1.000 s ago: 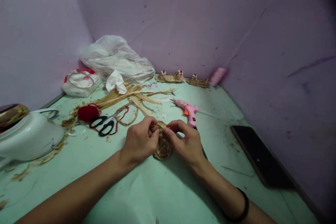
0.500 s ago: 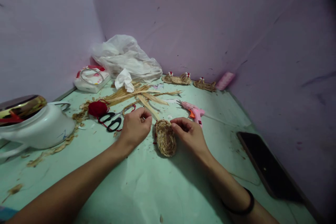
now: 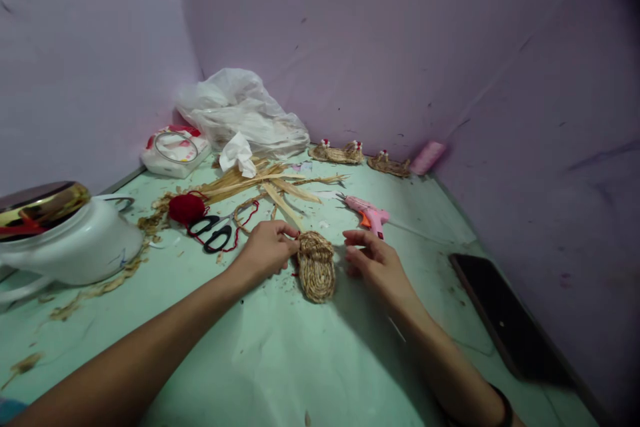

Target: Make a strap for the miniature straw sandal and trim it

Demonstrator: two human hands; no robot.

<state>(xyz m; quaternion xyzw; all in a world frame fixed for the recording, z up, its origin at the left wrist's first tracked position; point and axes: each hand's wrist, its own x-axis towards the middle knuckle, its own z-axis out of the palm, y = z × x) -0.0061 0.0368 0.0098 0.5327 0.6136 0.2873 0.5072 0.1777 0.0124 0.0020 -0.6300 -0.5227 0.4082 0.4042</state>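
A small woven straw sandal lies flat on the mint-green table. My left hand rests just left of it, fingers curled, with thumb and fingertips pinched on the sandal's toe edge. My right hand hovers to the right of the sandal, a short gap away, its fingers loosely spread and empty. A pink glue gun lies just beyond the right hand.
Black scissors, a red yarn ball and straw strips lie behind the left hand. A white pot with a gold lid stands at left, a dark flat device at right. A plastic bag and finished sandals sit along the back wall.
Both hands had the sandal raised on edge; it now lies flat. My right hand has let go and drawn away to the right. My left hand stays at its toe.
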